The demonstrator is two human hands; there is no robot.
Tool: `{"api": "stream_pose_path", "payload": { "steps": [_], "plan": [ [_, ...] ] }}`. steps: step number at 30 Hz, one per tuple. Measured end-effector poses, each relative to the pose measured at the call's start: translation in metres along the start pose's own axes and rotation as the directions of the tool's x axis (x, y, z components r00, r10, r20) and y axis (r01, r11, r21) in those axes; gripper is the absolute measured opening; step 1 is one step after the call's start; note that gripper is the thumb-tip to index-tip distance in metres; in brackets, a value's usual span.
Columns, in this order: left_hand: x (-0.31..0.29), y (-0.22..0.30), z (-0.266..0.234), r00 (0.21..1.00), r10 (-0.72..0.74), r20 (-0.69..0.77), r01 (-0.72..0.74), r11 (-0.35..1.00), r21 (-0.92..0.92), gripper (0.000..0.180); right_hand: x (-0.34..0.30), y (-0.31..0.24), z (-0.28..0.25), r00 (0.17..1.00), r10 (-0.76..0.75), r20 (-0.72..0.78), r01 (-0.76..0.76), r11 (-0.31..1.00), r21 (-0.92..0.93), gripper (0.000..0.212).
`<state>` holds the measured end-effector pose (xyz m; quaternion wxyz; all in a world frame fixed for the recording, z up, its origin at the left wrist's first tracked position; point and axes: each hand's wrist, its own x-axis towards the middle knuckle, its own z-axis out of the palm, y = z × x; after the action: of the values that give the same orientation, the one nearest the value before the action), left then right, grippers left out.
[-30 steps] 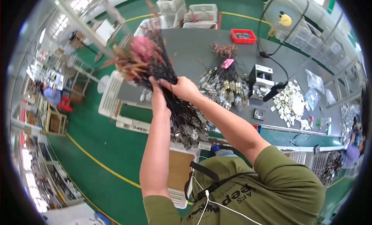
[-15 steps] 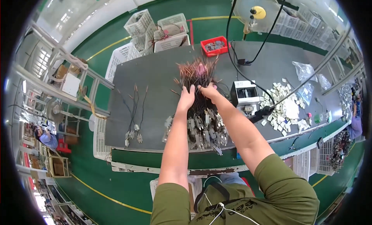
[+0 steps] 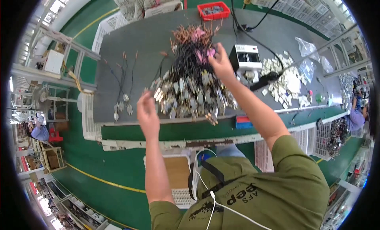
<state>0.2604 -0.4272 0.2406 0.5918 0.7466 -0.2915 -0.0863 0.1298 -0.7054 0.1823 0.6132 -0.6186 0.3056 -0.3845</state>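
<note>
A worker in an olive shirt stands at a grey workbench, where a thick bundle of black wire harnesses lies spread across the middle, copper-coloured ends fanned toward twelve o'clock and pale connectors heaped toward six. The right hand sits at about two o'clock of the bundle, fingers closed on its upper strands near a pink tie, though just how many wires it grips is hard to tell through the tangle. The left hand hovers at about eight o'clock of the bundle, just beside the connector ends, fingers loosely apart and holding nothing that shows. A few loose harnesses lie well apart at nine o'clock of the bundle. A small white machine stands at three o'clock of the right hand, with a scatter of white parts beyond it, and a red tray rests at the bench's far edge.
</note>
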Motion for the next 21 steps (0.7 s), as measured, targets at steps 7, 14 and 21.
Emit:
{"api": "stream_pose_path", "payload": {
  "steps": [7,14,21],
  "plan": [
    [-0.219,-0.109,-0.152,0.935,-0.286,-0.208,0.325,0.928,0.185,0.025,-0.147,-0.082,-0.031,0.98,-0.198,0.03,0.2,0.979,-0.047,0.056],
    [-0.457,-0.253,-0.199,0.622,-0.742,0.251,0.605,0.658,0.448,0.031,-0.292,-0.099,-0.045,0.981,-0.062,0.183,0.09,0.985,-0.149,0.05],
    [-0.603,-0.335,-0.206,0.334,-0.9,0.281,0.779,0.431,0.455,0.027,-0.357,-0.088,-0.065,0.967,0.074,0.245,-0.034,0.986,-0.165,0.048]
  ]
}}
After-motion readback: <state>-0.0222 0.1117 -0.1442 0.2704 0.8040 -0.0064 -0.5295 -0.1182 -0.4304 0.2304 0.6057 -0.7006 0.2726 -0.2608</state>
